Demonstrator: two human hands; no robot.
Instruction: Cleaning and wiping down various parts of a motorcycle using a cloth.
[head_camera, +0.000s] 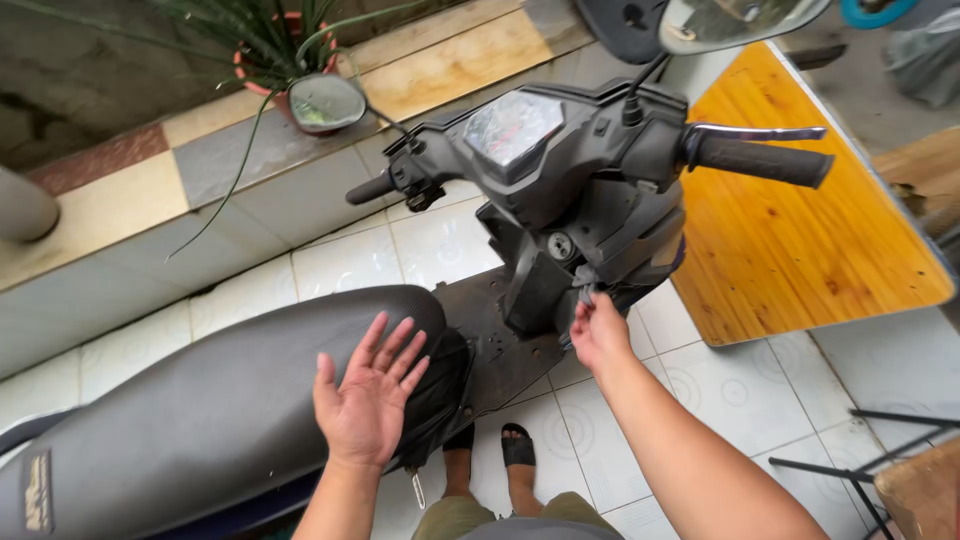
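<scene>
A black scooter (560, 190) stands in front of me, its grey seat (200, 400) at the lower left and its handlebars across the top. My left hand (368, 392) hovers palm up with fingers spread, just above the front end of the seat, holding nothing. My right hand (598, 328) is pinched on a small grey cloth (585, 290), pressed against the scooter's front inner panel below the key slot (560, 244).
A wooden board (800, 230) leans or lies at the right of the scooter. A potted plant (275, 45) stands on the raised ledge at the back. The left mirror (326, 102) sticks out over the tiled floor. Black metal legs (880, 450) show at the lower right.
</scene>
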